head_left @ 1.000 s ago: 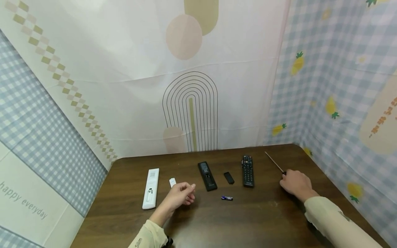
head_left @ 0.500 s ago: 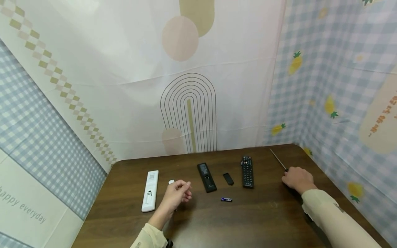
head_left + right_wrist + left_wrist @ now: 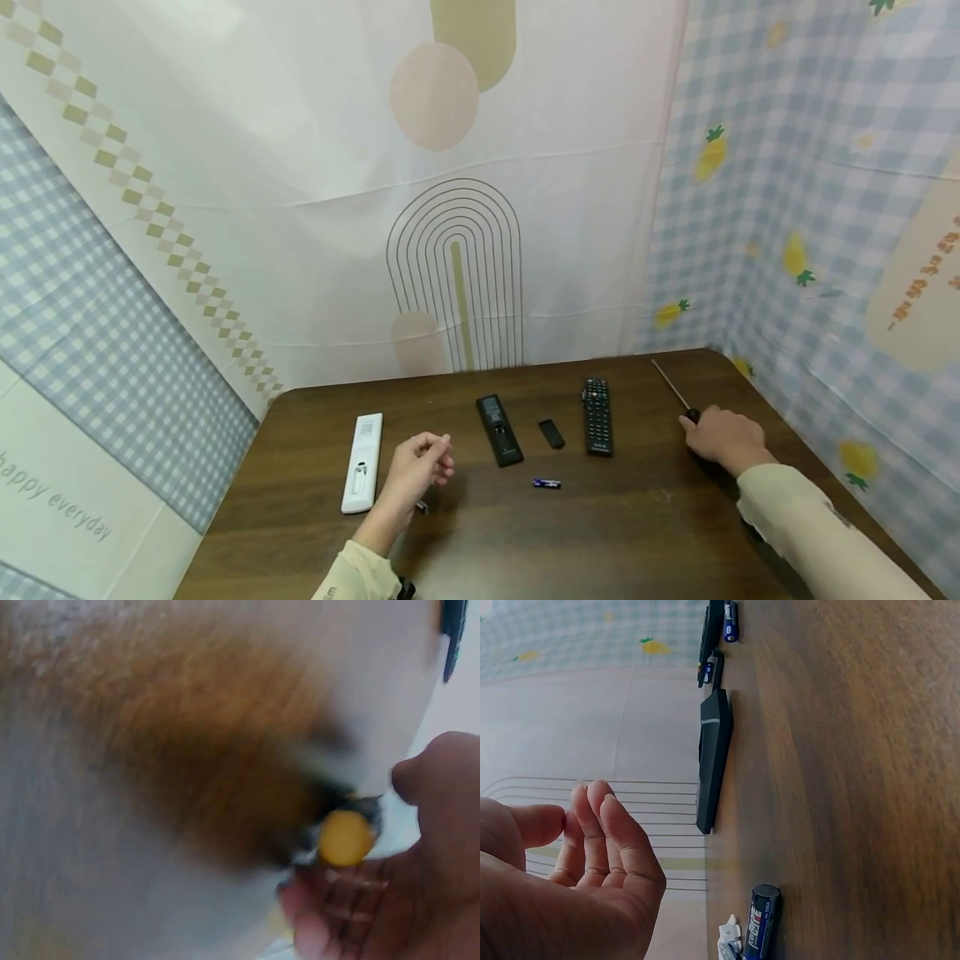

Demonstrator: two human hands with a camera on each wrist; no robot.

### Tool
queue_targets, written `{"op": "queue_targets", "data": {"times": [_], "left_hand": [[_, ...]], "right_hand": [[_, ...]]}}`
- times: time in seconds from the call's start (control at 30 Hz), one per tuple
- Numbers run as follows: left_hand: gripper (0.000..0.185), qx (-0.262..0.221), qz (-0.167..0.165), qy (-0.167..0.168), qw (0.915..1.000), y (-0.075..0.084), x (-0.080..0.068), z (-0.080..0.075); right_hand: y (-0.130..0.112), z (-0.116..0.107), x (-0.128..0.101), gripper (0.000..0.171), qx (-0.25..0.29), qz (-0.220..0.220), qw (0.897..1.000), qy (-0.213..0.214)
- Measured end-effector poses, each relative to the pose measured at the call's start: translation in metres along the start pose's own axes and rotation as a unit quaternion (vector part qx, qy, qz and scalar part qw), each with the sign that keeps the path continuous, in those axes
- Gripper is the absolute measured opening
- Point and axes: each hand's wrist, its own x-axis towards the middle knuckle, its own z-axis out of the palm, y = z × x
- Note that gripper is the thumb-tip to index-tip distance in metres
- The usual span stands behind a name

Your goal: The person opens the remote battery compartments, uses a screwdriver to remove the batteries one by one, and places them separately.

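Screwdriver (image 3: 670,387): lies at the right of the desk (image 3: 600,533), well apart from the remotes, with its handle under your right hand (image 3: 722,437) and its bare metal shaft showing beyond the knuckles. Long axis runs diagonally. The handle sits low and to the right, and the tip points to the upper left of the frame, toward the back edge of the desk and away from you. Right fingers are curled round the handle. The right wrist view is blurred, but it shows them wrapped about a dark grip with a yellow end (image 3: 345,837). Left hand (image 3: 420,467) hovers above the desk beside the white remote (image 3: 363,462), fingers loosely bent with the thumb near the fingertips, and nothing shows between them. A small battery (image 3: 761,919) lies on the desk just beneath it. Judgement on the step in hand: settle your grip before lifting, so the handle sits in your palm in line with the forearm. Raise the shaft clear rather than dragging it, and keep the tip away from the buttoned black remote (image 3: 598,416), the nearest thing to it. Swing slowly, as a long thin shaft is easy to misjudge. The second battery (image 3: 547,483) lies loose at centre and looks likely to roll if nudged.
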Motion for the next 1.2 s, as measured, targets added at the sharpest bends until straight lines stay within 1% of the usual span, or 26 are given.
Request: {"op": "queue_targets", "data": {"times": [0.07, 0.13, 0.23, 0.3, 0.33, 0.37, 0.47, 0.53, 0.63, 0.77, 0.83, 0.87, 0.93, 1.0, 1.1, 1.17, 1.2], "left_hand": [[0.028, 0.000, -0.001, 0.002, 1.0000, 0.000, -0.001, -0.001], [0.027, -0.002, -0.001, 0.003, 1.0000, 0.000, -0.001, -0.001], [0.028, -0.004, 0.000, 0.001, 1.0000, 0.001, -0.001, -0.001], [0.028, -0.007, 0.000, 0.000, 1.0000, 0.001, -0.001, -0.001], [0.028, -0.008, 0.001, -0.001, 1.0000, 0.001, -0.002, 0.000], [0.028, -0.008, 0.001, -0.001, 1.0000, 0.001, -0.002, 0.000], [0.028, -0.004, 0.001, -0.002, 1.0000, 0.001, -0.002, 0.000], [0.029, 0.006, 0.002, -0.004, 1.0000, 0.000, -0.002, 0.001], [0.031, 0.022, 0.009, -0.010, 0.9997, -0.001, -0.001, 0.006], [0.033, 0.041, 0.027, -0.021, 0.9986, -0.001, 0.005, 0.019], [0.032, 0.051, 0.041, -0.027, 0.9975, -0.001, 0.009, 0.029], [0.031, 0.065, 0.050, -0.031, 0.9961, 0.000, 0.011, 0.036], [0.029, 0.098, 0.070, -0.044, 0.9918, 0.002, 0.018, 0.050], [0.027, 0.141, 0.094, -0.059, 0.9837, 0.005, 0.025, 0.067], [0.023, 0.214, 0.126, -0.079, 0.9655, 0.013, 0.038, 0.097], [0.022, 0.261, 0.135, -0.086, 0.9520, 0.017, 0.045, 0.119], [0.024, 0.288, 0.137, -0.088, 0.9436, 0.020, 0.049, 0.131]], "right_hand": [[-0.010, 0.000, -0.007, 0.080, -0.011, 0.001, 0.999, 0.036], [-0.022, 0.000, -0.017, 0.074, -0.016, -0.016, 0.995, 0.094], [-0.045, 0.000, -0.037, 0.063, -0.021, -0.058, 0.981, 0.184], [-0.060, 0.002, -0.052, 0.059, -0.019, -0.092, 0.971, 0.220], [-0.067, 0.003, -0.060, 0.058, -0.018, -0.107, 0.968, 0.228], [-0.073, 0.005, -0.068, 0.057, -0.017, -0.117, 0.966, 0.231], [-0.086, 0.012, -0.088, 0.053, -0.017, -0.141, 0.965, 0.221], [-0.092, 0.016, -0.098, 0.051, -0.023, -0.148, 0.966, 0.210], [-0.094, 0.021, -0.106, 0.050, -0.020, -0.148, 0.969, 0.199], [-0.092, 0.023, -0.109, 0.048, 0.002, -0.143, 0.971, 0.191], [-0.089, 0.023, -0.108, 0.047, 0.012, -0.137, 0.973, 0.185], [-0.087, 0.022, -0.107, 0.047, 0.017, -0.136, 0.973, 0.183], [-0.084, 0.021, -0.106, 0.043, 0.025, -0.130, 0.975, 0.180], [-0.081, 0.020, -0.105, 0.042, 0.036, -0.121, 0.976, 0.179], [-0.080, 0.019, -0.106, 0.043, 0.050, -0.113, 0.975, 0.184], [-0.080, 0.019, -0.106, 0.045, 0.055, -0.108, 0.976, 0.183], [-0.080, 0.019, -0.106, 0.046, 0.057, -0.107, 0.976, 0.182]]}}
